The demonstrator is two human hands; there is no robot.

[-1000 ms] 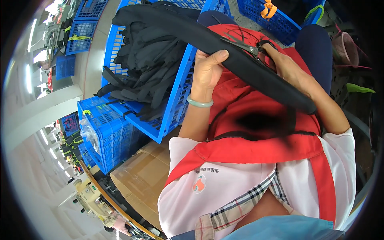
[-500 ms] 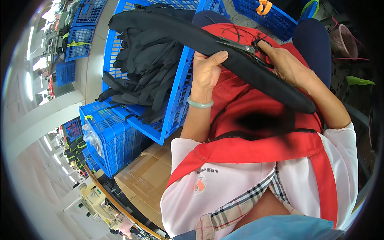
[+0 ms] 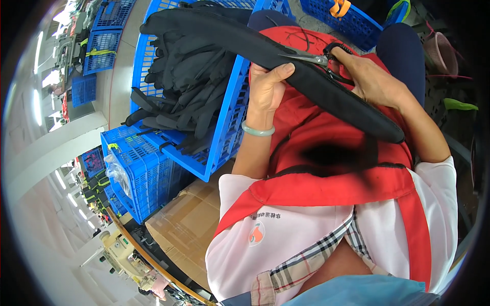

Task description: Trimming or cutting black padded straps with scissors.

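A long, black padded fabric strap (image 3: 332, 97) lies slantwise across my lap, over the red apron (image 3: 316, 132). My left hand (image 3: 268, 89) grips its edge near the middle, thumb on top. Its far end reaches over the blue crate. In my right hand (image 3: 375, 76) is a pair of scissors (image 3: 314, 58) with black handles, my fingers through the loops. The blades point left, slightly apart, along the strap's upper edge close to my left thumb. Whether they are cutting a thread there is too small to tell. Loose dark threads (image 3: 306, 38) lie on the apron.
A blue plastic crate (image 3: 224, 120) full of similar black straps (image 3: 189, 76) stands at my left. Below it are another blue crate (image 3: 145, 176) and a cardboard box (image 3: 186, 222). More blue crates stand far left and ahead. A pink basket (image 3: 440, 53) is at the right.
The scissor blades and handles have spread a little apart, and my right hand has shifted slightly. My left hand keeps its hold on the strap, which has barely moved.
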